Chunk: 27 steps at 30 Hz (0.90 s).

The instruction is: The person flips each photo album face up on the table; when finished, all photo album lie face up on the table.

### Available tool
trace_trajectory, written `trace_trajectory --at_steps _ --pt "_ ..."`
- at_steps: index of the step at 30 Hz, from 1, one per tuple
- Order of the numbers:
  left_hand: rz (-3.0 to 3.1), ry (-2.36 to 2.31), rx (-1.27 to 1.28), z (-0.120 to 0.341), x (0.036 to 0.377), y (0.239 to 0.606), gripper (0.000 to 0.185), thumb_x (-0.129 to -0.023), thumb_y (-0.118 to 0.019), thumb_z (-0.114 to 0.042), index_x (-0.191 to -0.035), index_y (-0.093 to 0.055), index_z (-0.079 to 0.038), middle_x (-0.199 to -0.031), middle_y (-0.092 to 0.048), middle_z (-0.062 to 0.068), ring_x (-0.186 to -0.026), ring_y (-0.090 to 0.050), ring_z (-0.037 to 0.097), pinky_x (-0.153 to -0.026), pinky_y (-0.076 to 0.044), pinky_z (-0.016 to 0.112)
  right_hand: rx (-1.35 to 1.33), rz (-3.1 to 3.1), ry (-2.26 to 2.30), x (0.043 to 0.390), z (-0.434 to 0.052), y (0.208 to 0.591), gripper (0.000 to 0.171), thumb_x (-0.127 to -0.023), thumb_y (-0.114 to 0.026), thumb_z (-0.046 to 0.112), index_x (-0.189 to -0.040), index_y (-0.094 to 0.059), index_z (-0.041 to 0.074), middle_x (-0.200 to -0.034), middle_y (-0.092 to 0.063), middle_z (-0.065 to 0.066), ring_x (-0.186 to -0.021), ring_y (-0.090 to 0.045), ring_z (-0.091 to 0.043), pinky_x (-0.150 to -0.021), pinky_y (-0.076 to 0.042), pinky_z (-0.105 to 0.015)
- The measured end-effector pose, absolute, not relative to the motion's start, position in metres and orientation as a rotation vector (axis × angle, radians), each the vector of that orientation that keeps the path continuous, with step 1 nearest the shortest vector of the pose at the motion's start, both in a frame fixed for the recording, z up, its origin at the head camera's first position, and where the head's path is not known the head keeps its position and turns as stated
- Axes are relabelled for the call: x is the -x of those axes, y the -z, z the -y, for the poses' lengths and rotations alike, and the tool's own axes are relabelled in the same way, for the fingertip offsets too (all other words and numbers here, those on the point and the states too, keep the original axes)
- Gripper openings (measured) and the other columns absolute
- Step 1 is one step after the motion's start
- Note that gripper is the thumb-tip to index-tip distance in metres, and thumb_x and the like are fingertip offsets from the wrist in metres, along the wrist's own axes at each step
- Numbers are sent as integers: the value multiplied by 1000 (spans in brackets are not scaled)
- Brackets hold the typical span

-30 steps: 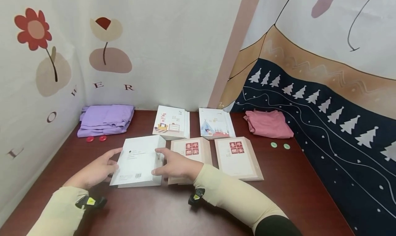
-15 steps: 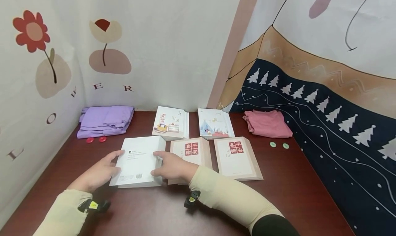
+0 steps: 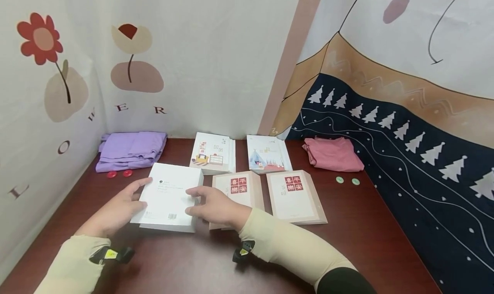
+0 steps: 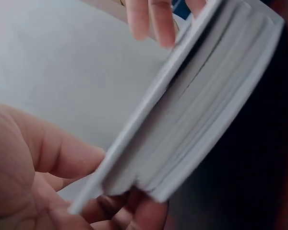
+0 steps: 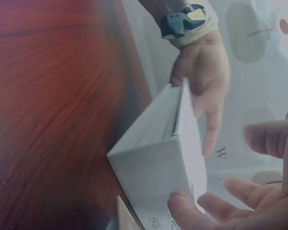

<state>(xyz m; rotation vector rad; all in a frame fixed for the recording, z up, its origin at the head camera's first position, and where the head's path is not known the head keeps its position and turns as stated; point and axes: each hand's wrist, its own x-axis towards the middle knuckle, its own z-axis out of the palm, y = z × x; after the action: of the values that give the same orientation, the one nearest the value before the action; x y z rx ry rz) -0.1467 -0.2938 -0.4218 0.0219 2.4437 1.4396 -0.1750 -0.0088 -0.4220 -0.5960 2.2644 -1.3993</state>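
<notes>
A thick white book (image 3: 167,195) with small print and a barcode on its upper face is slightly raised at the table's left centre. My left hand (image 3: 115,208) grips its left edge; in the left wrist view the thumb (image 4: 77,160) lies on the cover and the fingers curl under the pages. My right hand (image 3: 216,206) is at the spine side, fingers spread and fairly straight, with fingertips right at the spine's edge. In the right wrist view the white spine (image 5: 151,167) faces that hand, and its other fingers stand apart from the book.
Two beige books with red squares (image 3: 236,191) (image 3: 295,195) lie to the right. Behind them are two white illustrated books (image 3: 212,152) (image 3: 266,154). Folded purple cloth (image 3: 131,151), red buttons (image 3: 112,174), folded pink cloth (image 3: 333,154) and green buttons (image 3: 339,180) lie near the back.
The white book has risen a little and shifted left and away from me. My left hand has moved with it, and my right hand has stayed at its spine side.
</notes>
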Motion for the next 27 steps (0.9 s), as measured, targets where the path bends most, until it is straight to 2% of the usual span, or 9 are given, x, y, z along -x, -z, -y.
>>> trace_trajectory --at_steps 4,8,10,13,15,17,21,24,27 --pt "-2459 -1527 -61 289 143 411 74 -105 -47 0 -169 -10 -4 -147 -43 40 -100 -71 24 -75 -62 33 637 -2205 1418 173 9 420 57 -93 -80 18 -147 -62 9 -139 -68 -5 -109 -67 -13 -90 -53 -20" --pt "-2420 -1695 -137 285 141 406 75 -106 -46 0 -169 -5 -7 -139 -45 38 -94 -71 18 -74 -63 34 632 -2136 1461 174 9 420 63 -94 -79 18 -151 -57 7 -146 -64 -7 -108 -67 -7 -92 -53 -19" --pt "-2376 -1801 -201 284 140 405 71 -108 -44 -2 -169 -8 -12 -134 -49 31 -93 -71 15 -74 -62 34 634 -2096 1472 174 10 421 66 -95 -78 18 -154 -53 6 -150 -61 -10 -112 -67 -8 -92 -52 -18" --pt "-2293 -1919 -354 284 138 406 60 -111 -39 -7 -167 -19 -21 -131 -56 11 -99 -71 13 -77 -62 32 632 -2077 1455 174 10 421 70 -97 -76 23 -159 -48 10 -155 -56 -13 -129 -61 -10 -98 -49 -17" --pt "-2238 -1933 -481 283 138 407 54 -113 -35 -9 -163 -28 -27 -130 -60 -1 -106 -70 13 -81 -61 31 624 -2036 1464 173 11 421 71 -100 -73 27 -162 -42 13 -158 -53 -14 -138 -56 -15 -101 -52 -24" --pt "-2207 -1894 -584 280 139 409 52 -113 -32 -10 -161 -32 -29 -132 -63 -9 -113 -69 11 -86 -61 32 594 -1983 1489 172 12 421 72 -103 -69 31 -166 -36 16 -159 -52 -14 -140 -57 -20 -100 -57 -33" --pt "-2268 -1749 -588 272 138 413 50 -113 -33 -13 -163 -32 -11 -145 -58 15 -119 -64 6 -90 -60 33 516 -1835 1629 171 15 422 71 -108 -59 33 -168 -26 13 -147 -63 -17 -124 -69 -27 -94 -61 -51" --pt "-2356 -1644 -534 268 137 415 51 -114 -37 -17 -161 -31 2 -146 -53 32 -118 -61 0 -91 -58 32 471 -1808 1736 170 18 424 70 -106 -63 29 -166 -30 17 -125 -74 -15 -102 -77 -26 -85 -64 -53" --pt "-2391 -1570 -498 267 136 416 52 -113 -41 -19 -160 -34 2 -145 -58 27 -121 -59 0 -93 -55 29 434 -1851 1819 169 18 427 76 -98 -73 19 -162 -32 24 -117 -76 -10 -89 -77 -21 -77 -65 -50"
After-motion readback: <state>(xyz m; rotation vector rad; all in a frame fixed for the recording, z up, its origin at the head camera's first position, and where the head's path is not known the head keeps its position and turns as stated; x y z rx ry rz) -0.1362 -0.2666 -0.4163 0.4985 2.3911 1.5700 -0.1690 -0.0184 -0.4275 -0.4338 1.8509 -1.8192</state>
